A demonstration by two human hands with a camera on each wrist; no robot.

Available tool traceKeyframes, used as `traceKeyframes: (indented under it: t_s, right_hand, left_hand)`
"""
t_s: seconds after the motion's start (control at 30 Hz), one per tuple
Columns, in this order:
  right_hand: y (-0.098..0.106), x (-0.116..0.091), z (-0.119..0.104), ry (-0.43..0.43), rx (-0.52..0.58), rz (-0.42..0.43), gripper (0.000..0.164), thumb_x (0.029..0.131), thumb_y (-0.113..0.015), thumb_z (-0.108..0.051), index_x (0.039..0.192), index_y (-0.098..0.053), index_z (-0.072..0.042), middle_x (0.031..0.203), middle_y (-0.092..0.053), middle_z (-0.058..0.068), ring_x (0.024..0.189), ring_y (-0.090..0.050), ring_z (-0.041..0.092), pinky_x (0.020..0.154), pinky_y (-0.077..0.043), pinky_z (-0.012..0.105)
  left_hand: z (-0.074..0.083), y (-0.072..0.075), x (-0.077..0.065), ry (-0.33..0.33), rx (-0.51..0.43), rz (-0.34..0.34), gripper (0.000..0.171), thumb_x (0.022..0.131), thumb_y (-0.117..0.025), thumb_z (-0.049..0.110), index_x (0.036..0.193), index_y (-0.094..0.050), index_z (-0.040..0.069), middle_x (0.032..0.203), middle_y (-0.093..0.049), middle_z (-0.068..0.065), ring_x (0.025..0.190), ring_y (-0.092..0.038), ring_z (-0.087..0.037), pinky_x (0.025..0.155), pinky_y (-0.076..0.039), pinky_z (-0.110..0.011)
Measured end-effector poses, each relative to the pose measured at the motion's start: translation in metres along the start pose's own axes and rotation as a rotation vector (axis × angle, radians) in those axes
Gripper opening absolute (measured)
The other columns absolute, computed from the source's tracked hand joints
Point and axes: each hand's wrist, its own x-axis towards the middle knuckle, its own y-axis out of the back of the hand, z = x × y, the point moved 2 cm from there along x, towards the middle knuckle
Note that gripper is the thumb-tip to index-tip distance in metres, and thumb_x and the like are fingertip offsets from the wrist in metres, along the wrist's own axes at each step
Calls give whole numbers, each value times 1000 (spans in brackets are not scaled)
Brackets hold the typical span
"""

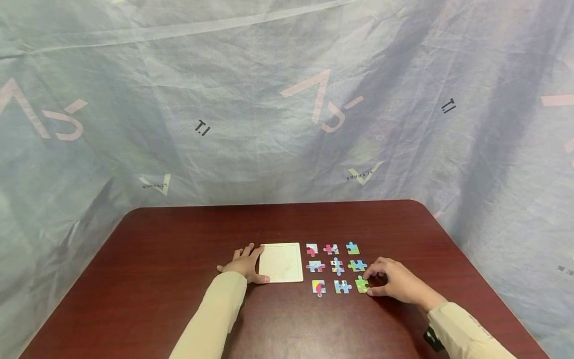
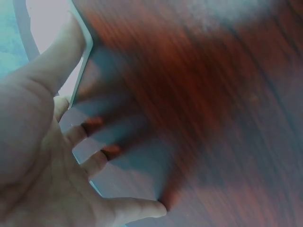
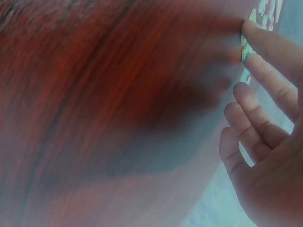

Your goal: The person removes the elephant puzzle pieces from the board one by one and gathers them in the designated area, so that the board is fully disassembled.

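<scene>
My left hand (image 1: 244, 265) is spread at the left side of a pale square puzzle tray (image 1: 281, 263), thumb on its near left corner and a fingertip at its far left. In the left wrist view, the thumb (image 2: 59, 56) lies over the tray's rim while other fingertips rest on the table. My right hand (image 1: 394, 280) pinches a green jigsaw piece (image 1: 361, 284) at its right side between thumb and forefinger. That piece lies at the near right of several jigsaw pieces set in rows. The right wrist view shows the other fingers (image 3: 251, 106) loosely bent, off the piece.
Right of the tray lie a red-and-white piece (image 1: 311, 249), a yellow-and-red piece (image 1: 319, 287), a blue piece (image 1: 342, 286) and a blue-and-green piece (image 1: 353, 248). All are on a dark red-brown table (image 1: 157, 279). A grey printed cloth (image 1: 251, 109) hangs behind.
</scene>
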Motion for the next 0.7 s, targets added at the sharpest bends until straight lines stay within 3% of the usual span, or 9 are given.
traceKeyframes:
  t_s: [0.43,0.7]
  right_hand:
    - [5,2,-2,1,-4,0,23,85,-84,-30,104,-75,-20,100,-59,-5,84,-52,12,69,-48,31]
    - [9,12,-10,39,-25,33,21,86,-83,-29,103,-75,-20,103,-62,-2,92,-59,21,76,-51,40]
  left_hand:
    - [-3,-1,2,-14,-10,-10,91,87,-83,35,161,-32,17,166,-21,-15,151,-19,-43,99,-17,-87]
    - [-7,-2,0,-43,-20,-29,92,88,-82,34,161,-30,16,168,-18,-16,152,-16,-44,99,-14,-88]
